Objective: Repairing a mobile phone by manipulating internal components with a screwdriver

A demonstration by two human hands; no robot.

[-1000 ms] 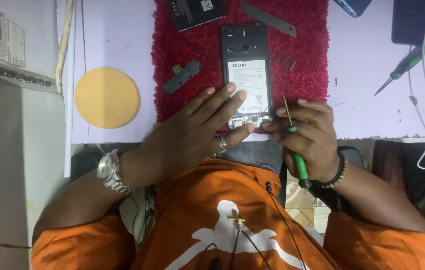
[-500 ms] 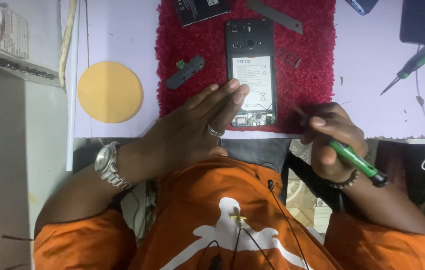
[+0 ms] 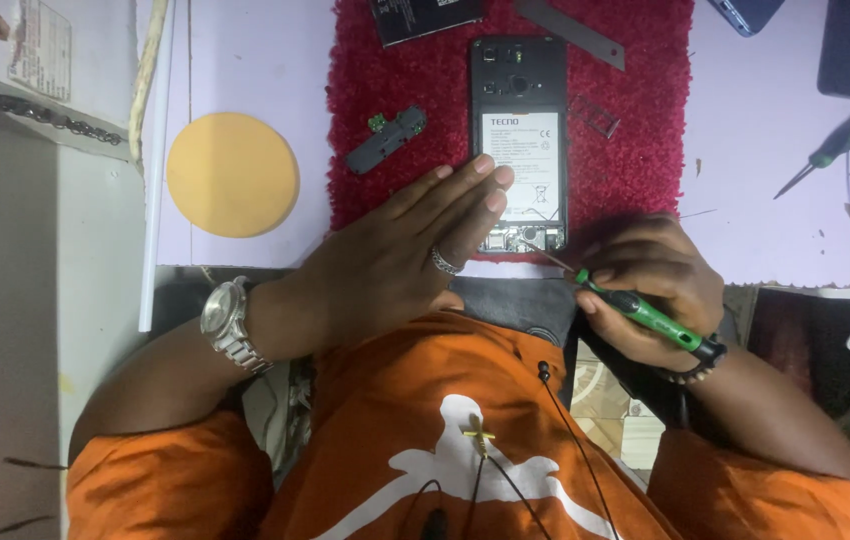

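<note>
Our left fingers (image 3: 465, 195) lie straight and pressed together, flat on the lower left part of the opened phone (image 3: 519, 130), the same as half a second ago. The left hand (image 3: 395, 260) has hardly moved; it has a ring and a metal watch (image 3: 230, 325) at the wrist.

Our right fingers (image 3: 610, 275) pinch the green screwdriver (image 3: 645, 315) near its front. Before, the handle pointed more down and away; now it lies lower and the thin tip has come nearer to the bottom edge of the phone, close to the small board there. We cannot tell if the tip touches it. The right hand (image 3: 655, 285) has moved a little toward the phone.

The phone lies with its back open on the red mat (image 3: 645, 170), which is on the pale surface (image 3: 765, 180). A small black part (image 3: 385, 140) stays left of it, and a yellow disc (image 3: 233, 175) farther left.
</note>
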